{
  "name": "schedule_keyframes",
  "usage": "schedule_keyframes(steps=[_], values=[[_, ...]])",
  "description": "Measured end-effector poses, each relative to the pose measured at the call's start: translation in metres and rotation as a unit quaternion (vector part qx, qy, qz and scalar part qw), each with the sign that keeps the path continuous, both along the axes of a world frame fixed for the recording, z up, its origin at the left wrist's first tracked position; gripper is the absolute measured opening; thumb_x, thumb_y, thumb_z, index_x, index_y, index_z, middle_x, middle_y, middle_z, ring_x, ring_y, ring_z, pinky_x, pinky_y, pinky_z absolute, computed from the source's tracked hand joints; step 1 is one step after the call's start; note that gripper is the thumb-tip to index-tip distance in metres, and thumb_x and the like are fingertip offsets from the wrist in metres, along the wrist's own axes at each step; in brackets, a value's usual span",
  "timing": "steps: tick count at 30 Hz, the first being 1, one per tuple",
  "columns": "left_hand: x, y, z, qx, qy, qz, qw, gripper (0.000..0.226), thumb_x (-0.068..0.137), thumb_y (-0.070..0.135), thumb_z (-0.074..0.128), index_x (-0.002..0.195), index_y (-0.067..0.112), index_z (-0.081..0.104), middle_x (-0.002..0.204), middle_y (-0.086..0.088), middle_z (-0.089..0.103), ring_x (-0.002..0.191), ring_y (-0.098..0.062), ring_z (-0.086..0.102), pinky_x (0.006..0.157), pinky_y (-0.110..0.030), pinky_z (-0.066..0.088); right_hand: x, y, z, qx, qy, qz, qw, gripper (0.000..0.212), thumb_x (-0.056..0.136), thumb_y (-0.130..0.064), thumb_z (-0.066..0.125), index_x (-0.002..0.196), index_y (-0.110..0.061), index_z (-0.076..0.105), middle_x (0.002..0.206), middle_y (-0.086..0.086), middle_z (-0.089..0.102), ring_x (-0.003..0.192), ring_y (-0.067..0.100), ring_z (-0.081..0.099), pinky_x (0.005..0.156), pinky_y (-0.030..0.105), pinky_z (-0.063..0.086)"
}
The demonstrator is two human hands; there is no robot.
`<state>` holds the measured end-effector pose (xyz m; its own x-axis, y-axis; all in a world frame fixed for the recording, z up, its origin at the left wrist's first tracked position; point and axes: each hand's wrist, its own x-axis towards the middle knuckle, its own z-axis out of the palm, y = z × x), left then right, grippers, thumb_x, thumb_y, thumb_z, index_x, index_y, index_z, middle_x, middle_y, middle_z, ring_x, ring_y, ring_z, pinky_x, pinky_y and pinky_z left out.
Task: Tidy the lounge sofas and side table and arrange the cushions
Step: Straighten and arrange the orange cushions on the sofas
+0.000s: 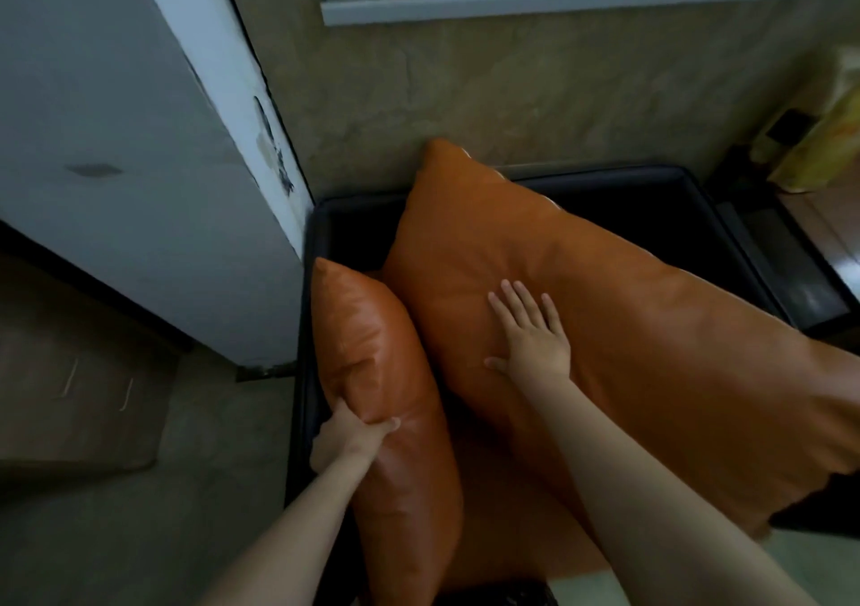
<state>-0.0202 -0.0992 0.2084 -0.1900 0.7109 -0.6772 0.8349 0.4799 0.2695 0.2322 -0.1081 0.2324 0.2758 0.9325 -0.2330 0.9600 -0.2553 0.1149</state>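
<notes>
Orange small cushion (pixel 386 363) held by left hand (pixel 346 440); large cushion (pixel 651 335) cropped.

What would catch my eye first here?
The eye lands on two glossy orange cushions on a dark sofa, mid-frame. The right hand lies flat on the large cushion, which leans toward the wall; the left hand grips the small cushion, which stands on edge at the sofa's left side.

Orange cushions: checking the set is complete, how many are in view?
2: the smaller cushion at left, gripped by the left hand; the larger cushion beside it, under the right hand. Others may be hidden.
</notes>
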Motion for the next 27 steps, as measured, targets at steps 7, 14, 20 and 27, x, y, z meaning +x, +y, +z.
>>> schedule_keyframes(steps=[7,14,20,27], values=[[0.006,-0.007,-0.015,0.014,-0.003,0.017,1.000,0.101,0.065,0.068,0.074,0.141,0.021,0.027,0.124,-0.013,0.060,0.106,-0.034,0.062,0.072,-0.035,0.044,-0.010,-0.001,-0.009,0.014,-0.011,-0.001,1.000,0.099,0.087,-0.059,0.056,0.152,-0.029,-0.013,0.159,-0.006,-0.022,0.144,0.011,-0.025,0.112,0.038,-0.023],[0.003,-0.007,-0.020,-0.042,-0.063,0.027,0.997,0.117,0.062,0.073,0.071,0.147,0.021,0.010,0.136,-0.016,0.048,0.111,-0.035,0.058,0.086,-0.042,0.052,-0.028,-0.004,-0.001,0.067,0.068,-0.012,0.995,0.092,0.086,-0.041,0.066,0.154,-0.027,0.008,0.163,-0.004,-0.008,0.147,0.012,-0.019,0.112,0.036,-0.027],[-0.006,-0.013,-0.020,-0.056,-0.128,0.055,0.989,0.127,0.065,0.067,0.074,0.152,0.029,-0.011,0.148,-0.020,0.028,0.128,-0.039,0.043,0.102,-0.050,0.043,-0.075,-0.041,-0.023,0.180,0.284,-0.007,0.942,0.071,0.080,-0.031,0.073,0.143,-0.019,0.042,0.155,0.000,0.032,0.147,0.018,0.019,0.117,0.039,0.019],[-0.015,-0.025,-0.026,-0.033,-0.207,0.094,0.973,0.122,0.068,0.065,0.073,0.150,0.039,-0.014,0.151,-0.019,0.025,0.131,-0.042,0.039,0.105,-0.056,0.039,-0.124,-0.083,-0.062,0.043,0.457,-0.167,0.872,0.089,0.080,-0.046,0.074,0.151,-0.022,0.026,0.157,-0.003,0.024,0.145,0.014,0.021,0.118,0.035,0.023]])
